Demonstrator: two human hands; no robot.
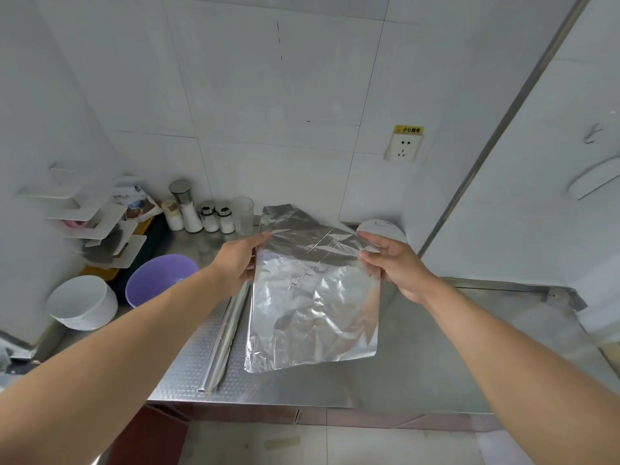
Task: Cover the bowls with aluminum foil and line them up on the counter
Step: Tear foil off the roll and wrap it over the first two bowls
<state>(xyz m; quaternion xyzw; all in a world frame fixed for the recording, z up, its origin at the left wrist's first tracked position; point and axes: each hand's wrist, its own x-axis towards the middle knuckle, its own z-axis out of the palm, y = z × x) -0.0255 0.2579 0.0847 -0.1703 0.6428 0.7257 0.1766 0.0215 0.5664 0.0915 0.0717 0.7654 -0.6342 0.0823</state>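
Note:
A loose sheet of aluminum foil (312,297) hangs above the steel counter (419,357), held at its two upper corners. My left hand (236,260) pinches the left edge and my right hand (391,260) pinches the right edge. The foil roll (224,340) lies on the counter just left of the sheet. A purple bowl (157,278) and a white bowl (82,302) stand uncovered at the left. Behind my right hand a foil-covered bowl (382,228) sits by the back wall, partly hidden.
Several shaker jars (201,214) and a glass (243,214) stand along the back wall. A white tiered rack (100,223) fills the left corner. A wall socket (402,147) is above the counter, and a panel (536,162) closes the right side.

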